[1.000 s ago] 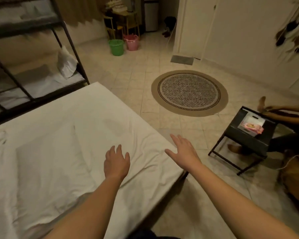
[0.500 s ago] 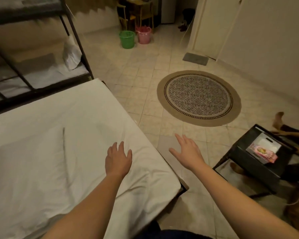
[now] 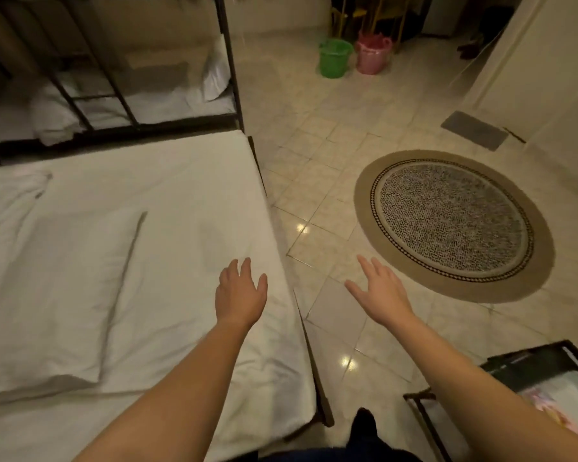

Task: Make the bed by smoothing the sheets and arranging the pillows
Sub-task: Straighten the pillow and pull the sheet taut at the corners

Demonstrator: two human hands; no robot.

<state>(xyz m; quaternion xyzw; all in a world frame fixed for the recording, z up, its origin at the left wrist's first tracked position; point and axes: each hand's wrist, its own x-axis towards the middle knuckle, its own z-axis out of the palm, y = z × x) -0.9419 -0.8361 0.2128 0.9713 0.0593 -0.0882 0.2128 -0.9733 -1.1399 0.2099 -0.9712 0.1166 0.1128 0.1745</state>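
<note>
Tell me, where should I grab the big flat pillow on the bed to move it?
Probably grab the pillow along its long right edge, the raised seam nearest the left hand. That edge stands a little off the sheet, so fingers can slip under it. Come from the right side with both hands apart, since it is wide and floppy.

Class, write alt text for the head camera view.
Two bare hands reach forward: the left hand over a white sheet on a bed, the right hand over tiled floor. A pillow lies left; a round rug right.
</note>
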